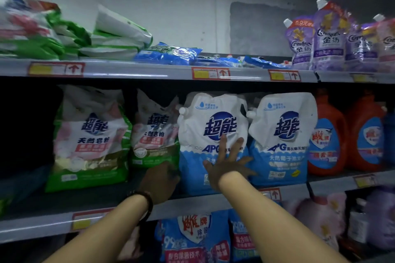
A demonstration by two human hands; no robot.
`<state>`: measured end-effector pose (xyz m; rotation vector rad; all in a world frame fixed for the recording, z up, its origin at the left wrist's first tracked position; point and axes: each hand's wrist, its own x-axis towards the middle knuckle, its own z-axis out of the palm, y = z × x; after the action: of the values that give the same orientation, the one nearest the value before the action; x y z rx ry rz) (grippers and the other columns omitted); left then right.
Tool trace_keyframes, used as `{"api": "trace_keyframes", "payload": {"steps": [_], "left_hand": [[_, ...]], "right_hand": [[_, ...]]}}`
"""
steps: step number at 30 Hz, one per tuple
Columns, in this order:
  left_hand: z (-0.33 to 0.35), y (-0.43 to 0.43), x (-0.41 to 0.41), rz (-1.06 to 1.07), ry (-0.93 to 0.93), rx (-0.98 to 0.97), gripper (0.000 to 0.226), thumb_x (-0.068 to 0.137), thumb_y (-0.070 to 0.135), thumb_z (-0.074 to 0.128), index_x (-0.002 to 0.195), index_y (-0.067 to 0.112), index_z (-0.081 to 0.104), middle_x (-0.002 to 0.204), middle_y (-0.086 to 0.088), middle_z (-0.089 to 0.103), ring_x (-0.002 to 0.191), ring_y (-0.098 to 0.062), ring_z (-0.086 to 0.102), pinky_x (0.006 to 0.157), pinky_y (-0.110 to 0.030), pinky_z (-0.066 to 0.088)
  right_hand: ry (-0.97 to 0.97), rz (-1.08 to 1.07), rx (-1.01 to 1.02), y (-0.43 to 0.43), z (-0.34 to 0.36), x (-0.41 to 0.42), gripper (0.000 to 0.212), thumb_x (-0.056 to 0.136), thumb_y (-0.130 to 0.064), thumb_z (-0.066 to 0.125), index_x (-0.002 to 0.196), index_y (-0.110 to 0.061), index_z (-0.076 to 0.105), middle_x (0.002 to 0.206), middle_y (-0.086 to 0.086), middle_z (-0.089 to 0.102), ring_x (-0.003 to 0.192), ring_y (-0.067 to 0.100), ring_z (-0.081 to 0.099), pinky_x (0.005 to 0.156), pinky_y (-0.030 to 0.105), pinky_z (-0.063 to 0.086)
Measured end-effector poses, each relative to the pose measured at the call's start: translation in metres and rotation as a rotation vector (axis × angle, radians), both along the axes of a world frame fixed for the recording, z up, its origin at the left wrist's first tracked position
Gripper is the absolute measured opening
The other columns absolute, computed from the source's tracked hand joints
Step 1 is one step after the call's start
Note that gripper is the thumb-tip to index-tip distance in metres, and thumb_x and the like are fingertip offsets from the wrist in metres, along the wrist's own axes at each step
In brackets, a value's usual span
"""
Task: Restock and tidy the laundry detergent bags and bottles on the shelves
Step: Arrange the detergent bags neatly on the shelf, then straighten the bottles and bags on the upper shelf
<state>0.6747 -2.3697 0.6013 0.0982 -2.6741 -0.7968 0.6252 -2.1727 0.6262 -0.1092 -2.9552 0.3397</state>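
Under the right grip (226, 168), spread flat, a pouch (211, 113) reads 超能 APG; left grip (160, 179), by a green bag (154, 134), too dark to tell.

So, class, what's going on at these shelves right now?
A person is tidying the middle shelf. The right hand presses flat, fingers spread, against a white-and-blue detergent pouch. The left hand reaches into the gap between that pouch and a green bag; its grip is in shadow.
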Motion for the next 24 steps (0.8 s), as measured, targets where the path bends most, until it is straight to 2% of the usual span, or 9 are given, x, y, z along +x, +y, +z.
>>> {"api": "trace_keyframes", "payload": {"steps": [4,5,7,9,10,12,14,18,24], "left_hand": [[0.012,-0.053,0.082,0.127,-0.094,-0.161,0.033,0.096,0.049,0.064,0.123,0.029,0.069,0.121,0.004,0.07,0.111,-0.02,0.067,0.092,-0.032,0.055],[0.016,-0.068,0.102,0.152,-0.075,-0.179,0.03,0.095,0.047,0.065,0.119,0.029,0.071,0.118,0.005,0.072,0.109,-0.019,0.068,0.094,-0.033,0.055],[0.024,-0.093,0.145,0.23,-0.09,-0.166,0.018,0.092,0.034,0.069,0.108,0.028,0.075,0.107,0.006,0.075,0.102,-0.017,0.07,0.094,-0.033,0.057],[0.031,-0.12,0.184,0.313,-0.084,-0.227,0.013,0.088,0.027,0.067,0.098,0.027,0.075,0.103,0.004,0.078,0.099,-0.019,0.072,0.089,-0.03,0.057],[0.034,-0.133,0.201,0.364,-0.084,-0.266,0.009,0.086,0.027,0.066,0.093,0.028,0.073,0.103,0.003,0.078,0.1,-0.021,0.073,0.086,-0.029,0.056],[0.038,-0.162,0.231,0.43,-0.066,-0.298,0.006,0.086,0.029,0.066,0.083,0.032,0.062,0.102,0.001,0.077,0.101,-0.024,0.071,0.082,-0.03,0.053],[0.044,-0.19,0.256,0.466,-0.055,-0.304,0.007,0.089,0.034,0.067,0.088,0.033,0.06,0.105,-0.001,0.075,0.103,-0.027,0.07,0.085,-0.032,0.054],[0.059,-0.24,0.287,0.545,-0.033,-0.296,0.048,0.09,0.044,0.07,0.133,0.023,0.061,0.135,-0.005,0.064,0.122,-0.027,0.062,0.103,-0.041,0.053],[0.07,-0.298,0.282,0.637,-0.049,-0.202,0.069,0.09,0.038,0.071,0.146,0.016,0.038,0.143,-0.016,0.045,0.128,-0.039,0.054,0.108,-0.051,0.05]], "right_hand": [[-0.017,-0.107,0.161,-0.024,0.017,0.01,0.092,0.105,-0.065,0.029,0.16,-0.021,-0.031,0.17,0.022,-0.03,0.156,0.058,-0.005,0.095,0.089,0.033],[-0.046,-0.125,0.204,-0.033,0.025,0.018,0.09,0.106,-0.058,0.033,0.165,-0.014,-0.018,0.173,0.027,-0.01,0.156,0.057,0.008,0.101,0.083,0.037],[-0.069,-0.053,0.398,-0.053,0.042,0.047,0.069,0.105,-0.039,0.042,0.163,-0.005,0.028,0.161,0.031,0.036,0.142,0.058,0.04,0.103,0.073,0.042],[-0.012,0.176,0.557,-0.075,0.053,0.081,0.052,0.101,-0.032,0.047,0.147,-0.008,0.052,0.147,0.021,0.055,0.129,0.049,0.055,0.097,0.061,0.047],[0.039,0.284,0.523,-0.087,0.055,0.096,0.048,0.099,-0.036,0.05,0.141,-0.012,0.057,0.143,0.016,0.059,0.125,0.043,0.058,0.094,0.053,0.049],[0.178,0.47,0.337,-0.112,0.054,0.129,0.038,0.095,-0.039,0.056,0.125,-0.019,0.066,0.128,0.008,0.067,0.112,0.035,0.066,0.085,0.043,0.052],[0.283,0.61,0.179,-0.14,0.054,0.158,0.026,0.092,-0.04,0.059,0.106,-0.019,0.067,0.107,0.006,0.066,0.093,0.034,0.067,0.076,0.041,0.057],[0.259,0.758,0.012,-0.201,0.06,0.193,0.032,0.097,-0.043,0.057,0.081,-0.016,0.06,0.083,0.003,0.058,0.074,0.03,0.061,0.075,0.042,0.061],[0.212,0.811,-0.232,-0.281,0.067,0.208,0.032,0.091,-0.049,0.061,0.082,-0.02,0.071,0.089,0.005,0.069,0.083,0.032,0.068,0.077,0.046,0.063]]}}
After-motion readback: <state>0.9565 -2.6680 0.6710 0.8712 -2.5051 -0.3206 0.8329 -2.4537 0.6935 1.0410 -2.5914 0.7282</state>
